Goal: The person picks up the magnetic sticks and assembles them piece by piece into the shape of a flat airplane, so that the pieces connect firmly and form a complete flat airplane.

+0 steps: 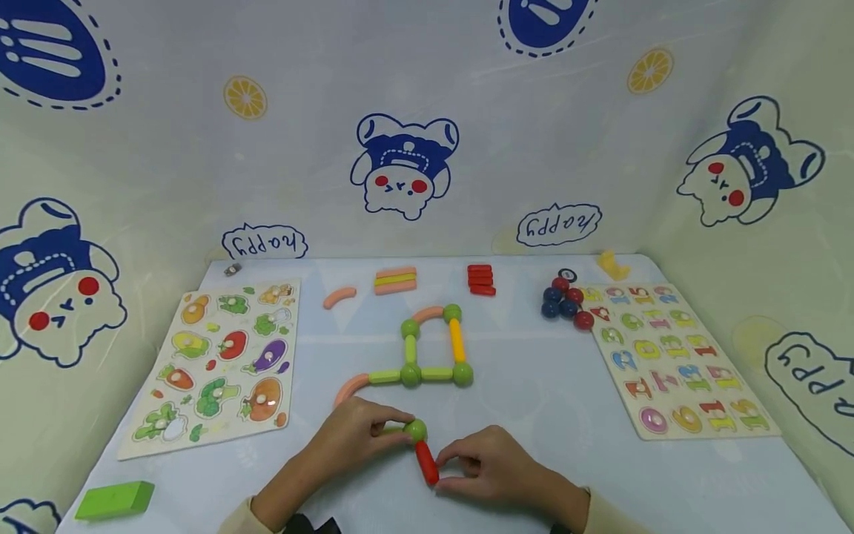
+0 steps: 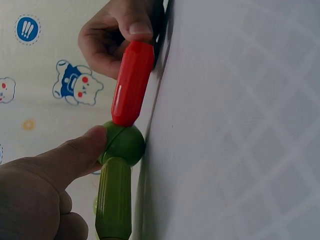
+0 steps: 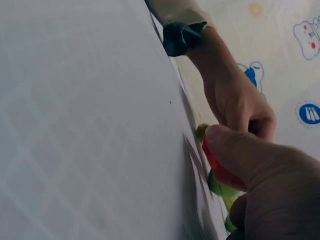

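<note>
My left hand (image 1: 353, 439) pinches a green ball (image 1: 416, 429) low over the front middle of the table. A light green stick (image 2: 114, 200) joins that ball on one side, and a red stick (image 1: 426, 463) meets it on the other. Thumb and fingers of my right hand (image 1: 497, 467) pinch the red stick's free end. Beyond the hands lies a linked figure of green balls (image 1: 411, 374), green sticks (image 1: 437, 374), a yellow stick (image 1: 457, 341) and a pink curved piece (image 1: 427, 314). Another pink curved piece (image 1: 351, 387) reaches toward my left hand, which hides its near end.
A vegetable puzzle board (image 1: 223, 363) lies left, and a puzzle board with letter-like pieces (image 1: 680, 360) right. Farther back are pink and yellow sticks (image 1: 396, 281), red sticks (image 1: 481, 279), a loose curved piece (image 1: 339, 297) and red and blue balls (image 1: 567, 304). A green block (image 1: 115, 500) sits front left.
</note>
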`<state>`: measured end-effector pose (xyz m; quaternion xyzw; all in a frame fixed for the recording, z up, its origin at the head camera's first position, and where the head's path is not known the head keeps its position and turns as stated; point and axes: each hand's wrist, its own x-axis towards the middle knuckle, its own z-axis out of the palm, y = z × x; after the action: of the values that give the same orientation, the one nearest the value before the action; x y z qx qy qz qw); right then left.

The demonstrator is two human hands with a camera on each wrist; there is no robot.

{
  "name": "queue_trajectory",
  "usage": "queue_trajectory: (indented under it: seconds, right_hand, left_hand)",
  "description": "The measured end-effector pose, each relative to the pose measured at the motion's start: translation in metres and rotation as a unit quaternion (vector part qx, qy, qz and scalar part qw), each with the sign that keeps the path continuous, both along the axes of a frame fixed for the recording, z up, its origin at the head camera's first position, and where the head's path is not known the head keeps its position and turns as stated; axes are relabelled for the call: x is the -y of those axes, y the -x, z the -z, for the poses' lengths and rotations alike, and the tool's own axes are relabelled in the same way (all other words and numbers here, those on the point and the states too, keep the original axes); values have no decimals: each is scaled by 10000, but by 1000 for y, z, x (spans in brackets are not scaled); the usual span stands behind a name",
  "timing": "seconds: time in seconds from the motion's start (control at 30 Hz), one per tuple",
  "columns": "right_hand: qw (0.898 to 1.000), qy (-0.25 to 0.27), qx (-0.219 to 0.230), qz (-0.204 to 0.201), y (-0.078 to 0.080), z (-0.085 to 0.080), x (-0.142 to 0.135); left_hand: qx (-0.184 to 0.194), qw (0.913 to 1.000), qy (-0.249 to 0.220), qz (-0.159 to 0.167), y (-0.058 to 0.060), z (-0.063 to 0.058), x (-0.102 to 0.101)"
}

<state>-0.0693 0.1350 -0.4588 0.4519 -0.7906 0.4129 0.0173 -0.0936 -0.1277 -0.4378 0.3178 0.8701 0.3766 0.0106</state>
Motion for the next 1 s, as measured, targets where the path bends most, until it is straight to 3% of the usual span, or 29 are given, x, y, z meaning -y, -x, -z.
queue_trajectory:
  seconds: [0.13,0.5,1.0]
  right_hand:
    - [9988,175,-440,131,-2,1,7]
    - [9945,544,-756,482,-10,4,24]
    - [9969,286,-373,629,-10,2,22]
  left_hand:
    - [6,10000,23,-20,1,1,-1]
    - [49,10000,35,-46,-1,0,-1]
    - [-39,10000,38,-51,0,2,0]
